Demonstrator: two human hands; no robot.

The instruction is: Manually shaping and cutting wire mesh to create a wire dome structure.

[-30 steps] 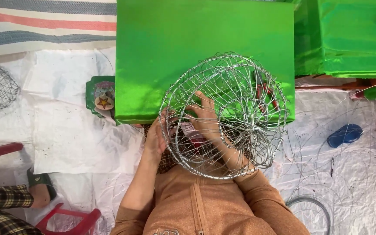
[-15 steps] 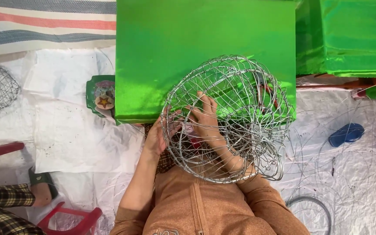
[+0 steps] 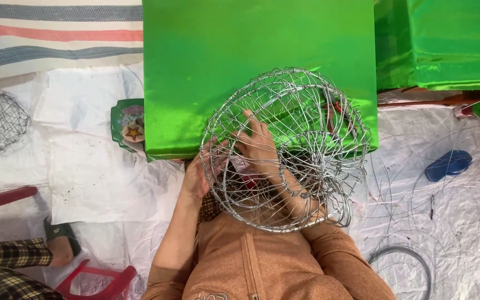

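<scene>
In the head view, the round wire basket (image 3: 287, 150) sits tilted over the near edge of the green-covered surface (image 3: 256, 66), its open mouth toward the person. The right hand (image 3: 259, 145) reaches inside it, fingers curled on the wires; the left hand (image 3: 198, 175) pinches its rim from outside. Open room lies left of the basket; loose wire coils (image 3: 401, 266) crowd its right.

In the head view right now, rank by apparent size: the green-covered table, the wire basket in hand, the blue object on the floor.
1. green-covered table
2. wire basket, though nearer the camera
3. blue object
</scene>
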